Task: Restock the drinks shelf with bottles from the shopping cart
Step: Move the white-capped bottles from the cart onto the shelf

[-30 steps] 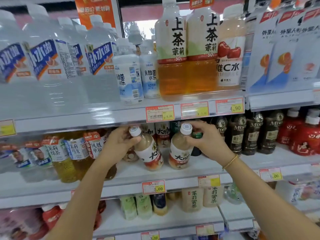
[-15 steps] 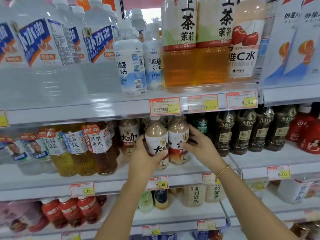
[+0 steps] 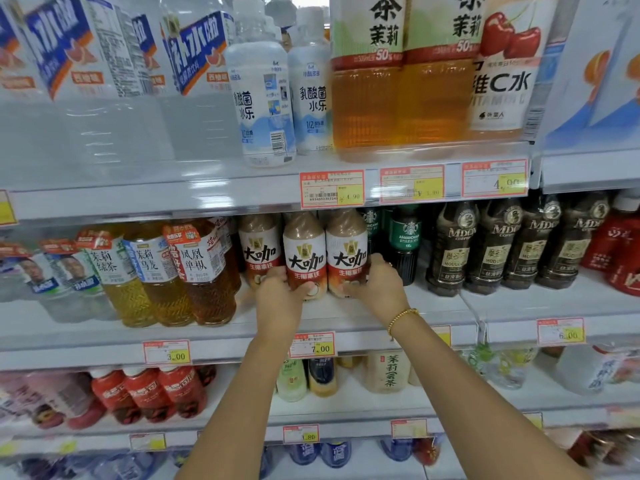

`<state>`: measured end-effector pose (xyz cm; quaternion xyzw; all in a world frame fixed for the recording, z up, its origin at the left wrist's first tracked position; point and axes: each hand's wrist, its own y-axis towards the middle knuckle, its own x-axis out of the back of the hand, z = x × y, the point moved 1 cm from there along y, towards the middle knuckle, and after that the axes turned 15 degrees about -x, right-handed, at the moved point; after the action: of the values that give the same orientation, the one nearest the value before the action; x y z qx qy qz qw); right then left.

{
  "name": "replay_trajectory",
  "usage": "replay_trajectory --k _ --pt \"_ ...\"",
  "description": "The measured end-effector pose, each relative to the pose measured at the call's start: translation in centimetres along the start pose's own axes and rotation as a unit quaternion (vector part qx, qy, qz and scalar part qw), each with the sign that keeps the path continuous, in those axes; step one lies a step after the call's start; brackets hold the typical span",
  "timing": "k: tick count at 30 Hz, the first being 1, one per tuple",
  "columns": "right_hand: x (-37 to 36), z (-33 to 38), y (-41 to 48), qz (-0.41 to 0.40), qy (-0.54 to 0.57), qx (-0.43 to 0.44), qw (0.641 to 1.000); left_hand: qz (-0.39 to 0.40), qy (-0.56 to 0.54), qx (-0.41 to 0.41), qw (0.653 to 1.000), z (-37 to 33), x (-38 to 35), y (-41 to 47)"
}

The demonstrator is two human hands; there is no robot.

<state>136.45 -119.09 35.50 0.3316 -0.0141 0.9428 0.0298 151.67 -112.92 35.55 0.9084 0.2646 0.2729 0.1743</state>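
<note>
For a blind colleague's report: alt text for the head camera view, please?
The left hand grips the middle latte bottle and the right hand the right latte bottle, upright on the middle shelf beside a third latte bottle. Tea bottles stand left, dark coffee bottles right.

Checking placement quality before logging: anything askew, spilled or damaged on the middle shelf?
Nothing stands out. Left hand and right hand grip the middle latte bottle and right latte bottle, both upright beside the left latte bottle. Tea bottles further left seem to lean, likely lens distortion. No spills.
</note>
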Motion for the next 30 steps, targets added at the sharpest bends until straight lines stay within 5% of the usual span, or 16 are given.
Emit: replay_trajectory --k 23,27,30 --pt "-1.5 2.8 0.9 -0.024 -0.055 -0.010 0.998 -0.049 0.076 0.013 0.996 0.4 -0.9 2.1" --pt "0.5 2.2 -0.5 -0.016 -0.022 0.017 0.999 -0.066 0.092 -0.097 0.989 -2.0 -0.1 0.3" --pt "3.8 -1.2 -3.6 -0.083 0.009 0.098 0.992 -0.031 0.086 -0.220 0.971 -3.2 -1.5 -4.3"
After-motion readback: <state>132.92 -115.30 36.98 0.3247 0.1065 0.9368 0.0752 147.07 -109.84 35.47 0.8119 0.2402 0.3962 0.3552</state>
